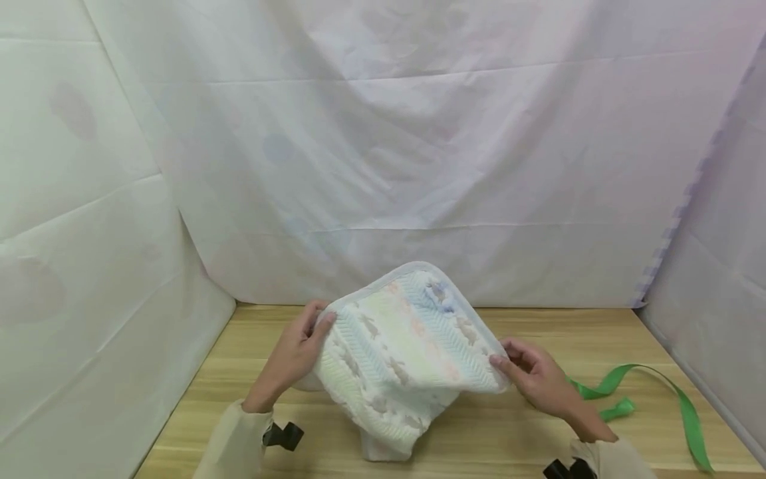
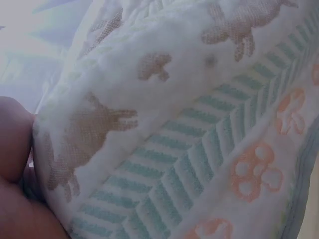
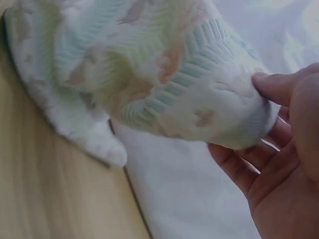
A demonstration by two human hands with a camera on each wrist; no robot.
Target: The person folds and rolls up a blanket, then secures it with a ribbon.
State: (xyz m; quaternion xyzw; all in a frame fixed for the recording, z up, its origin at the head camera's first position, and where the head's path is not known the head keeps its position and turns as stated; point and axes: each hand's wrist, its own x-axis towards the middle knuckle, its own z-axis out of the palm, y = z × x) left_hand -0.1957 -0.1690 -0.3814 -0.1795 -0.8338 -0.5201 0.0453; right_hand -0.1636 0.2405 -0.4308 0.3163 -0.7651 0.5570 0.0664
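Observation:
A white patterned towel (image 1: 407, 346) with pastel stripes, animal shapes and a pale bound edge is spread between the two hands above the table. The left hand (image 1: 301, 349) pinches its left edge, thumb in front. At the right corner, the right hand (image 1: 535, 376) pinches the cloth between thumb and fingers. Lower folds of the towel hang toward the table, close over the wood. Brown animal shapes and a green zigzag stripe on the towel (image 2: 174, 124) fill the left wrist view. In the right wrist view the thumb (image 3: 279, 87) presses on the towel's corner.
A green ribbon (image 1: 688, 412) lies curled on the wooden table (image 1: 479, 446) to the right of the right hand. White cloth sheets (image 1: 383, 153) hang at the back and along both sides of the table.

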